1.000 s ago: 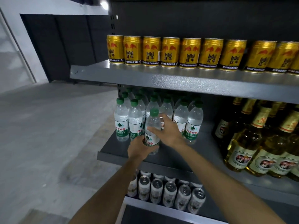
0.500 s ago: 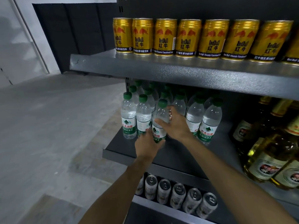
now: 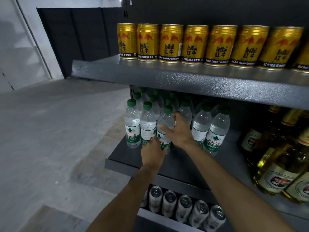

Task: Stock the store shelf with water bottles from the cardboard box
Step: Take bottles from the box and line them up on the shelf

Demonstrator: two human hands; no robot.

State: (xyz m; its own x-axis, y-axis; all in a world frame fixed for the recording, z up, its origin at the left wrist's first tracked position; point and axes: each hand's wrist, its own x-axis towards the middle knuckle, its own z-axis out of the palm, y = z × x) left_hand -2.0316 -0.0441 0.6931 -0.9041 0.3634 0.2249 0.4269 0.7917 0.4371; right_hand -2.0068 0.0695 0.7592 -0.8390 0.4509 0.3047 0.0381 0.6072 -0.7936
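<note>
A clear water bottle (image 3: pixel 165 121) with a green cap and a green-white label stands in the front row on the dark grey middle shelf (image 3: pixel 180 164). My left hand (image 3: pixel 153 152) grips its lower part from the front. My right hand (image 3: pixel 179 131) wraps its right side at mid-height. Other water bottles (image 3: pixel 133 124) stand close on its left, and more (image 3: pixel 215 131) on its right, with several rows behind. The cardboard box is out of view.
Gold energy-drink cans (image 3: pixel 170 43) line the upper shelf (image 3: pixel 184 81), which overhangs the bottles. Amber glass bottles (image 3: pixel 275 164) fill the right of the middle shelf. Silver cans (image 3: pixel 184 208) sit on the shelf below. Grey concrete floor (image 3: pixel 50 131) lies to the left.
The bottle in both hands has gone deeper onto the shelf, from its front edge into the front row between the other bottles. The view has shifted closer and left.
</note>
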